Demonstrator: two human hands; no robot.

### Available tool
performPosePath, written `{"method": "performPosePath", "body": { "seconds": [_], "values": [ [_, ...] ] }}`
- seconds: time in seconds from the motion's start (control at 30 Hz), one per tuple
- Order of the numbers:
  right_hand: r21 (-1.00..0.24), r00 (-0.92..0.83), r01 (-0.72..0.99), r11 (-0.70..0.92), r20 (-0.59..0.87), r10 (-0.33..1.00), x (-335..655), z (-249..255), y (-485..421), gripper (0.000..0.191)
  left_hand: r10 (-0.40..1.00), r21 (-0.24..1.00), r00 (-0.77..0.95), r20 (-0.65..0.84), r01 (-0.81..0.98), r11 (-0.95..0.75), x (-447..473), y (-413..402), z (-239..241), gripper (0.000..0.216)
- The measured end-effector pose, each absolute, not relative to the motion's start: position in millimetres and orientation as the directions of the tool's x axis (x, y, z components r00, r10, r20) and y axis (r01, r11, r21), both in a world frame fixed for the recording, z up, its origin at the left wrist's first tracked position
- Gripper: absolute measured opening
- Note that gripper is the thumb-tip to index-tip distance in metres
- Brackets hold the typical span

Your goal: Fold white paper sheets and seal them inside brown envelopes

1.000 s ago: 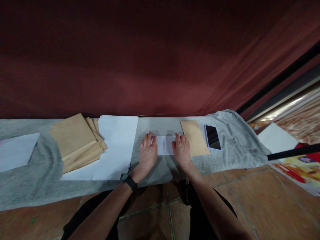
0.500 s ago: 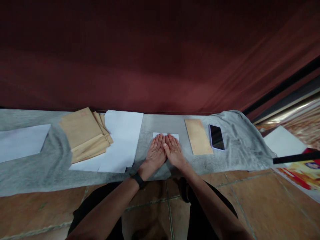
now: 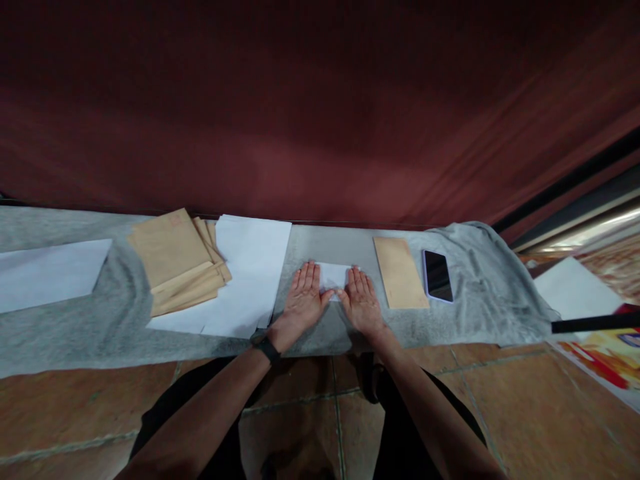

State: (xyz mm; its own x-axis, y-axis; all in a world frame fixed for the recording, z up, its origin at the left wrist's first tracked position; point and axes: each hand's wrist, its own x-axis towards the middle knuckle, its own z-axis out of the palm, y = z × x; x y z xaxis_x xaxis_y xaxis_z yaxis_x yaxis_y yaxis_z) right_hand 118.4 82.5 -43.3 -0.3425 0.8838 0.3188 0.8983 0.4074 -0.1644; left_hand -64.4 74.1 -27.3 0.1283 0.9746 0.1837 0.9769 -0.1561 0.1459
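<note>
A small folded white paper (image 3: 334, 274) lies on the grey cloth (image 3: 90, 327) in front of me. My left hand (image 3: 303, 301) lies flat on the paper's left part, fingers stretched out. My right hand (image 3: 363, 304) lies flat on its right part, fingers out too, and the thumbs nearly meet. Only the paper's middle strip shows between the hands. A black band is on my left wrist.
To the left lie a stack of white sheets (image 3: 245, 273) and a pile of brown envelopes (image 3: 175, 260), with another white sheet (image 3: 47, 273) further left. Right of my hands lie one brown envelope (image 3: 400, 272) and a dark phone (image 3: 437, 275). A red curtain hangs behind.
Half a second ago my hands lay side by side over the paper's middle. They have slid apart across it, left hand to the left and right hand to the right.
</note>
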Motion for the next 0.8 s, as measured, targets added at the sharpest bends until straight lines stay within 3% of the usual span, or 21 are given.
{"method": "performPosePath", "body": {
  "seconds": [0.3, 0.57, 0.8],
  "values": [
    [-0.144, -0.325, 0.911, 0.386, 0.325, 0.888, 130.6, -44.6, 80.1, 0.07, 0.974, 0.138, 0.113, 0.195, 0.98, -0.141, -64.8, 70.0, -22.8, 0.07],
    [-0.132, -0.325, 0.92, 0.369, 0.271, 0.906, 129.0, -41.5, 80.3, 0.071, 0.877, 0.159, 0.421, 0.231, 0.873, -0.461, -46.7, 44.9, -21.4, 0.058],
    [-0.192, -0.304, 0.916, 0.351, 0.238, 0.923, 127.9, -34.7, 78.8, 0.071, 0.846, 0.161, 0.495, 0.198, 0.835, -0.526, -51.5, 35.6, -19.5, 0.061]
  ]
}}
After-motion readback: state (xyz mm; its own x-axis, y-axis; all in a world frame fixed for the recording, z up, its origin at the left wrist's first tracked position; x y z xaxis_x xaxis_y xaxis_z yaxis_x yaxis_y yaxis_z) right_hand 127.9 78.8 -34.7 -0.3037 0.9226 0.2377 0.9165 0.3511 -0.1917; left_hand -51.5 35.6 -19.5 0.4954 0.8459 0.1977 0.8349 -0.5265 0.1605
